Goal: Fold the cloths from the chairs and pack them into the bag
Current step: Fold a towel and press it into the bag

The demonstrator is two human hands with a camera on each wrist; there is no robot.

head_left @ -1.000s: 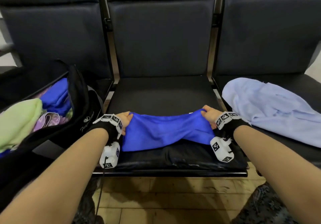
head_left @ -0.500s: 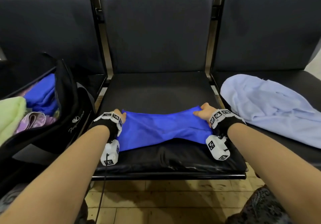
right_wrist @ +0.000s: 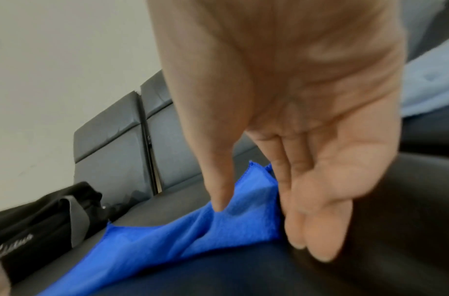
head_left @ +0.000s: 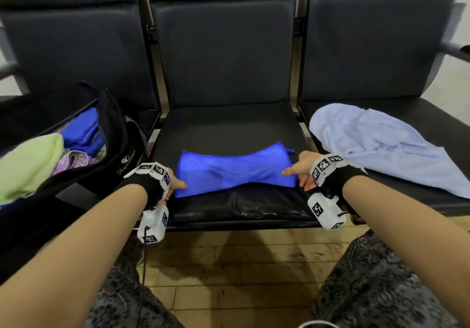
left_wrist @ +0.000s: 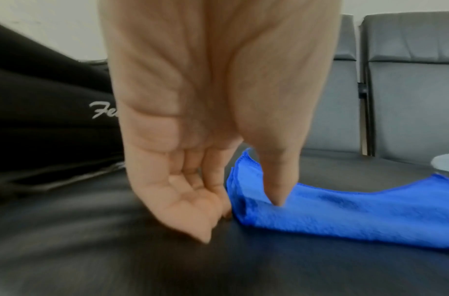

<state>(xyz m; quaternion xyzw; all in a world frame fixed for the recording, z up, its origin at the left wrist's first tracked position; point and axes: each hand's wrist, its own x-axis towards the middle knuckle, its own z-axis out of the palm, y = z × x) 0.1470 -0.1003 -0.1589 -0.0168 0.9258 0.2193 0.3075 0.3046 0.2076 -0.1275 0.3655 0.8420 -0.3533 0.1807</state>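
Two hands flank a folded blue cloth (head_left: 235,168) that lies flat across the front half of the middle chair seat (head_left: 229,126). The left hand (head_left: 171,184) sits at the cloth's left short edge: its thumb (left_wrist: 276,180) presses down on top of the cloth near the corner, while the fingers (left_wrist: 192,202) hang loosely just beside the edge, off the fabric, so the grip is apart and holds nothing. The right hand (head_left: 304,172) sits at the cloth's right edge in the same way: its thumb (right_wrist: 218,190) rests on top of the fabric, and the straight fingers (right_wrist: 307,220) lie along the cloth's edge, touching it, pointing down at the seat; this grip too is apart, not clamped. The cloth sags narrower in its middle and is wider at both ends.

On the left chair stands an open black bag (head_left: 122,154) holding a pale green cloth (head_left: 28,165), another blue cloth (head_left: 81,134) and a lilac one (head_left: 73,159). On the right chair seat (head_left: 419,104) a light blue cloth (head_left: 376,144) lies unfolded and rumpled, well apart from the folded one.
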